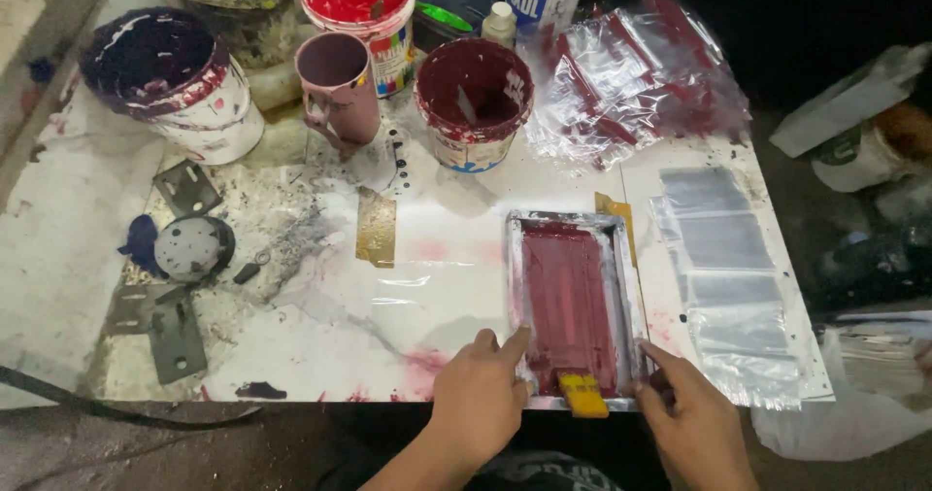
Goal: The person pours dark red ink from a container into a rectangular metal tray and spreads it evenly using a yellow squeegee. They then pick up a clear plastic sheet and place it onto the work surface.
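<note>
Bright overhead light on the table (320,326), glare on plastic, dark soft surroundings.

Two hands: left hand (478,392), right hand (691,425). One metal-framed printing screen smeared dark red (573,302). One yellow-handled squeegee (583,394). Three open paint buckets (474,102). One pink plastic mug (338,83). One heap of clear plastic bags (636,73).

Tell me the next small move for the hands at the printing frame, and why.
Probably the right hand should take the yellow squeegee: both hands only steady the red-inked frame at its near corners, and the squeegee lies free between them. The left hand keeps the frame down.
</note>
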